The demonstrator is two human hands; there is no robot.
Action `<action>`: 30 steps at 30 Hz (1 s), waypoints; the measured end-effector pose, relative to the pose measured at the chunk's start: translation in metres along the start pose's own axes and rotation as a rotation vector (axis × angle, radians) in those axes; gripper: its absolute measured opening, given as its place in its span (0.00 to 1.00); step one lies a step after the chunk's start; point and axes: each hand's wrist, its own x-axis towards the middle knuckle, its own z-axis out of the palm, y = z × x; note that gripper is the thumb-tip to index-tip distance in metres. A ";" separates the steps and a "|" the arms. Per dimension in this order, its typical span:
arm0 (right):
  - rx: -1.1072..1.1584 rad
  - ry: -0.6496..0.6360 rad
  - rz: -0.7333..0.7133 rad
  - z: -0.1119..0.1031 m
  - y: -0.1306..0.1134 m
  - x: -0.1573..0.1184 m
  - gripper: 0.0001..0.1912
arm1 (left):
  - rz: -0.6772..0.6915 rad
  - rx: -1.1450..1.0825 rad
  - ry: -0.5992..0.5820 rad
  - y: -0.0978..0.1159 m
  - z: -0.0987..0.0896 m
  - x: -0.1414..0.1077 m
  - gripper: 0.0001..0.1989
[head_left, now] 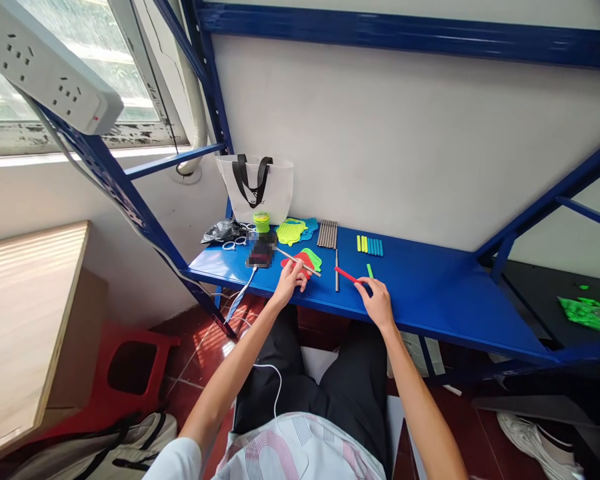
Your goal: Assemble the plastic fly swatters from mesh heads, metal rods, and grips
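Note:
My left hand (291,281) grips a thin metal rod (307,267) above red and green mesh pieces (311,259) on the blue shelf. Between the thumb and fingers of my right hand (377,299) is a red stick (347,274) that points left. Another metal rod (337,271) lies upright in view between my hands. A green stick (370,271) rests just beyond my right fingers. Behind them sit a row of metal rods (327,234), a row of yellow and blue sticks (370,245), and yellow and blue mesh pieces (291,231).
A white bag (275,190) stands at the back left, with a green tub (261,222), a black plastic bag (223,231) and a phone (261,251) with a cable before it. Blue posts (130,200) frame the shelf (430,293). A wooden table (25,320) is at far left.

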 end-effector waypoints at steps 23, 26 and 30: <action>0.297 -0.051 0.022 0.010 -0.021 -0.011 0.21 | 0.039 0.033 -0.019 -0.002 -0.001 0.000 0.31; 0.319 -0.059 0.035 0.009 -0.022 -0.011 0.20 | 0.046 0.060 -0.049 0.002 0.000 -0.004 0.29; 0.286 -0.044 -0.001 0.011 -0.022 -0.010 0.20 | 0.046 0.071 -0.126 0.008 0.001 -0.009 0.27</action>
